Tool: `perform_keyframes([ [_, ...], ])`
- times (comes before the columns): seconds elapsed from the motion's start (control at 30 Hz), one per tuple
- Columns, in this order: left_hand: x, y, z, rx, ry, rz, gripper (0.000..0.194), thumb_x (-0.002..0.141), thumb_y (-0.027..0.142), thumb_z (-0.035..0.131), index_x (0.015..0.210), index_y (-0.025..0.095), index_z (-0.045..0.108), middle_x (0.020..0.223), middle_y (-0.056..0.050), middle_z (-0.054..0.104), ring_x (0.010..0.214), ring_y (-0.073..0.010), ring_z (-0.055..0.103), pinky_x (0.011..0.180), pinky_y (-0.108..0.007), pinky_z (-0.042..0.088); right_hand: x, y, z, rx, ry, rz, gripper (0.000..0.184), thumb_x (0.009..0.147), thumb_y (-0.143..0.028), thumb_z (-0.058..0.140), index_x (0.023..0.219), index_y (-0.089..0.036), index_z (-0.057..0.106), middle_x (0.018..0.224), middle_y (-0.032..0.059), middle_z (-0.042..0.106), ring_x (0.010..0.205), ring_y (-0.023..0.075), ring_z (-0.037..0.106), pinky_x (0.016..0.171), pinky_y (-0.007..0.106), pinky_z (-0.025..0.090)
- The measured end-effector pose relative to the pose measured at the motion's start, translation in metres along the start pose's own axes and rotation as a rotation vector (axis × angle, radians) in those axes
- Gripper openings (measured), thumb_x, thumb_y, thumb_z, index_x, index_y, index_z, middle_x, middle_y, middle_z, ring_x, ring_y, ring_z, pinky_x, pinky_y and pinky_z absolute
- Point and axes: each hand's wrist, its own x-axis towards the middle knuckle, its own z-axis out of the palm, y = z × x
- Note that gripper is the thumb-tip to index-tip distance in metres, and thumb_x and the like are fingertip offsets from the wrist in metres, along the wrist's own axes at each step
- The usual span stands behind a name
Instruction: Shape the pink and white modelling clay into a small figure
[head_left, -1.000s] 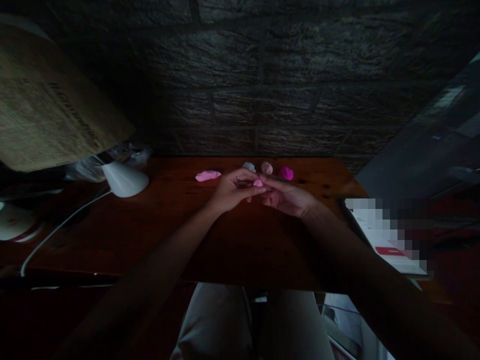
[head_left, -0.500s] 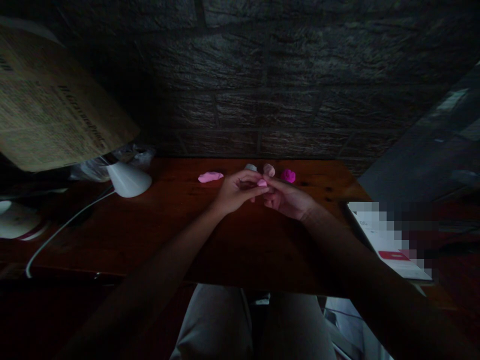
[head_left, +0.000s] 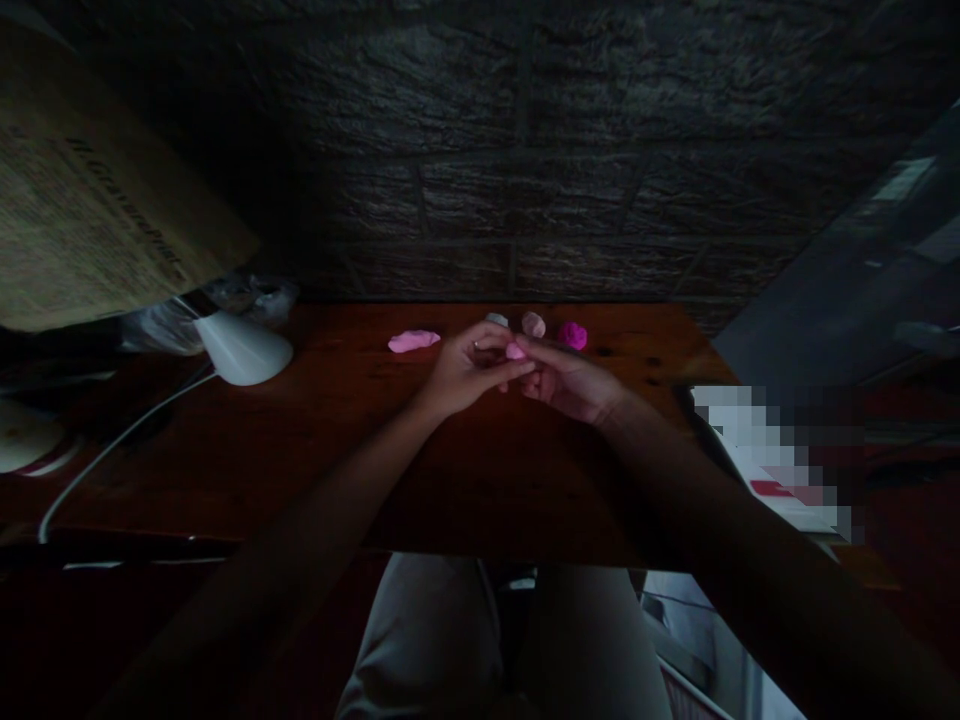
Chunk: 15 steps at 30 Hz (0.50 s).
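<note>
A small lump of pink modelling clay [head_left: 514, 351] is pinched between the fingertips of both hands, just above the table. My left hand [head_left: 465, 370], with a ring on one finger, closes on it from the left. From the right, my right hand [head_left: 570, 382] presses its fingertips against the same lump, its other fingers curled underneath. Behind the hands lie a whitish lump [head_left: 496, 319], partly hidden, a pale pink lump [head_left: 533, 324] and a bright magenta lump [head_left: 573, 336]. Left of my left hand is a longer flattened pink piece [head_left: 414, 342].
On the left of the wooden table [head_left: 487, 480] stands a white lamp base [head_left: 244, 350] with a cord and a printed paper shade [head_left: 112, 190]. Crinkled clear plastic [head_left: 259, 297] lies behind it. A white booklet-like item [head_left: 757, 450], partly pixelated, rests at the right edge. A brick-patterned wall [head_left: 465, 210] rises behind.
Both hands stay together around the pink clay, with only slight finger shifts. The whole view has shifted a little; the lumps on the table keep their places.
</note>
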Motion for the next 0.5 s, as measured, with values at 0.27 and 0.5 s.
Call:
perform_keyframes([
  [0.27, -0.0003, 0.0013, 0.0005, 0.042, 0.013, 0.055, 0.022, 0.084, 0.032, 0.080, 0.093, 0.020, 0.064, 0.087, 0.000, 0.074, 0.056, -0.0069, 0.063, 0.048, -0.019, 0.049, 0.0022, 0.0001, -0.0036, 0.003, -0.005, 0.005, 0.033, 0.070, -0.044, 0.094, 0.086, -0.025, 0.073, 0.077, -0.0056, 0.069, 0.064, 0.0066, 0.057, 0.059, 0.018, 0.048],
  [0.5, -0.0018, -0.0001, -0.0008, 0.032, 0.013, -0.004, 0.026, 0.080, 0.031, 0.083, 0.097, 0.018, 0.069, 0.094, -0.003, 0.075, 0.056, -0.0074, 0.064, 0.048, -0.020, 0.052, 0.0009, -0.0010, -0.0057, -0.044, -0.049, -0.033, 0.028, 0.073, -0.036, 0.093, 0.091, -0.025, 0.076, 0.078, -0.0053, 0.069, 0.063, 0.0056, 0.056, 0.056, 0.018, 0.046],
])
